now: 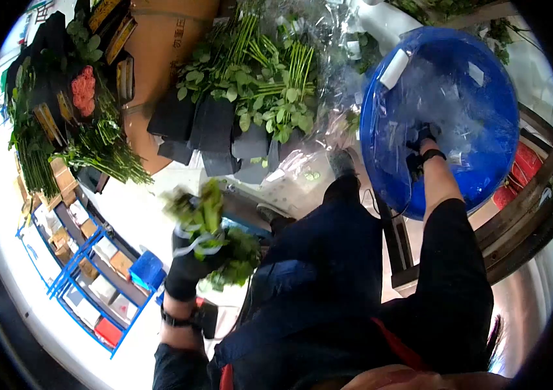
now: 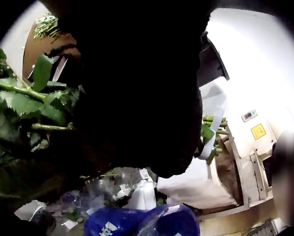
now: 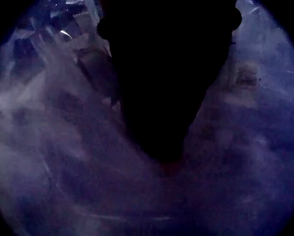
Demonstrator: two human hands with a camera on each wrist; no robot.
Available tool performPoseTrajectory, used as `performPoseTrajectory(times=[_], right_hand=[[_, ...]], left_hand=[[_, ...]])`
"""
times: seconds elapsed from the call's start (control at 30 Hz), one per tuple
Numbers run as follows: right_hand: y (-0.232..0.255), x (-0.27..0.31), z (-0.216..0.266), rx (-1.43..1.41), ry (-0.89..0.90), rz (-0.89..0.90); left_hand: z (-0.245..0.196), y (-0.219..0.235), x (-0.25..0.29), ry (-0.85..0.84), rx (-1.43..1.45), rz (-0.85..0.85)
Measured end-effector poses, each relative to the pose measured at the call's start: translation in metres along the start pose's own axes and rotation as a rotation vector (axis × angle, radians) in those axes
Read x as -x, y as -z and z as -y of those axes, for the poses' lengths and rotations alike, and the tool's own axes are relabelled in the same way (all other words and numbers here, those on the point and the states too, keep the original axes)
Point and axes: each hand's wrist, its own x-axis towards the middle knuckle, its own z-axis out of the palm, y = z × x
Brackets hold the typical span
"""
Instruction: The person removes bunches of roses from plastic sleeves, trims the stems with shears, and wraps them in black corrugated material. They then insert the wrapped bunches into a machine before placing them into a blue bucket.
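Observation:
My left hand (image 1: 187, 263), in a black glove, grips a bunch of leafy green stems (image 1: 209, 211) with a white band round it. The stem ends (image 2: 218, 130) and leaves (image 2: 34, 98) stick out on either side of the dark glove in the left wrist view. At the right, my gloved right hand (image 1: 427, 138) reaches down into a big blue tub (image 1: 371, 130). Clear plastic wrap (image 1: 419, 81) lies around it in the tub. In the right wrist view the hand is a black silhouette over plastic; I cannot tell whether its fingers hold any.
Several bundles of green stems (image 1: 289, 84) in dark wraps lie ahead, beside a cardboard sheet (image 1: 159, 71). Pink flowers (image 1: 83, 91) and more stems are at the left. Wooden beams (image 1: 504, 244) flank the tub, near red bags (image 1: 527, 162). A blue shelf rack (image 1: 91, 260) stands lower left.

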Motion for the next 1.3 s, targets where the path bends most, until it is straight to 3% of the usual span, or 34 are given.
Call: performPoseTrajectory(times=[0.03, 0.07, 0.1, 0.13, 0.17, 0.2, 0.23, 0.27, 0.3, 0.37, 0.43, 0.47, 0.5, 0.53, 0.57, 0.6, 0.67, 0.7, 0.73, 0.8, 0.83, 0.9, 1.03, 1.07, 1.13, 1.2, 1.23, 1.3], right_hand=[[0.001, 0.001, 0.002, -0.073, -0.060, 0.052], [0.038, 0.000, 0.010, -0.082, -0.077, 0.171], [0.083, 0.001, 0.021, -0.088, -0.093, 0.290], [0.205, 0.019, 0.055, -0.073, -0.047, 0.543], [0.233, 0.026, 0.063, -0.048, -0.042, 0.454], [0.232, 0.031, 0.045, 0.067, 0.136, 0.300], [0.289, 0.057, 0.062, -0.056, 0.074, 0.132], [0.340, 0.088, 0.082, -0.189, 0.113, -0.162], [0.380, 0.107, 0.099, -0.425, 0.212, -0.283], [0.440, 0.143, 0.149, -0.767, 0.556, -0.537], [0.471, 0.162, 0.192, -0.615, 0.931, -0.629], [0.480, 0.167, 0.216, -0.598, 1.077, -0.670], [0.479, 0.168, 0.235, -0.551, 1.134, -0.612], [0.484, 0.175, 0.256, -0.397, 1.109, -0.494], [0.467, 0.172, 0.269, -0.393, 1.218, -0.405], [0.450, 0.168, 0.281, -0.389, 1.324, -0.313], [0.443, 0.171, 0.284, -0.338, 1.378, -0.201], [0.441, 0.172, 0.282, -0.313, 1.404, -0.141], [0.446, 0.174, 0.280, -0.286, 1.365, -0.020], [0.455, 0.182, 0.281, -0.551, 1.152, 0.334], [0.444, 0.182, 0.282, -0.700, 1.252, 0.161], [0.435, 0.187, 0.281, -0.801, 1.232, 0.357], [0.437, 0.197, 0.293, -0.951, 1.093, 0.717], [0.438, 0.202, 0.297, -0.985, 1.044, 0.809], [0.445, 0.212, 0.291, -1.225, 0.625, 0.981], [0.441, 0.209, 0.272, -1.492, 0.511, 1.038], [0.451, 0.210, 0.255, -1.478, 0.455, 1.070], [0.456, 0.203, 0.213, -1.288, 0.494, 0.882]], left_hand=[[0.008, -0.014, -0.007, 0.199, 0.383, -0.046], [-0.016, -0.012, -0.035, 0.312, 0.669, -0.079], [-0.008, -0.015, -0.046, 0.171, 0.442, -0.047], [-0.001, -0.018, -0.056, 0.031, 0.216, -0.048], [0.020, -0.031, -0.061, -0.070, 0.067, -0.015], [0.012, -0.025, -0.070, -0.122, 0.139, -0.033], [0.004, -0.024, -0.076, -0.139, 0.287, -0.095], [-0.013, -0.018, -0.081, -0.031, 0.300, -0.098], [-0.011, -0.020, -0.081, -0.029, 0.338, -0.074], [-0.015, -0.023, -0.080, -0.038, 0.359, -0.050], [-0.002, -0.041, -0.076, -0.120, 0.251, -0.040], [-0.018, -0.028, -0.071, -0.084, 0.183, 0.078], [-0.020, -0.032, -0.066, -0.093, 0.111, 0.086], [-0.022, -0.040, -0.063, -0.103, 0.035, 0.094], [-0.023, -0.053, -0.059, -0.086, 0.102, 0.005], [-0.024, -0.052, -0.052, -0.075, 0.021, 0.086], [-0.025, -0.049, -0.039, -0.048, -0.135, 0.249], [-0.023, -0.047, -0.032, -0.078, -0.114, 0.219], [-0.021, -0.046, -0.023, -0.105, -0.089, 0.193], [-0.017, -0.048, -0.005, -0.157, -0.034, 0.148], [-0.019, -0.045, -0.001, -0.142, -0.029, 0.204], [-0.029, -0.034, 0.007, -0.108, 0.069, 0.252], [-0.027, -0.023, 0.012, -0.259, 0.103, 0.356], [-0.028, -0.019, 0.013, -0.227, 0.123, 0.396], [-0.031, -0.007, 0.011, -0.167, 0.155, 0.471], [-0.018, -0.005, 0.015, -0.223, 0.156, 0.474], [-0.016, 0.002, 0.015, -0.221, 0.131, 0.488], [-0.012, 0.010, 0.015, -0.155, 0.102, 0.549]])
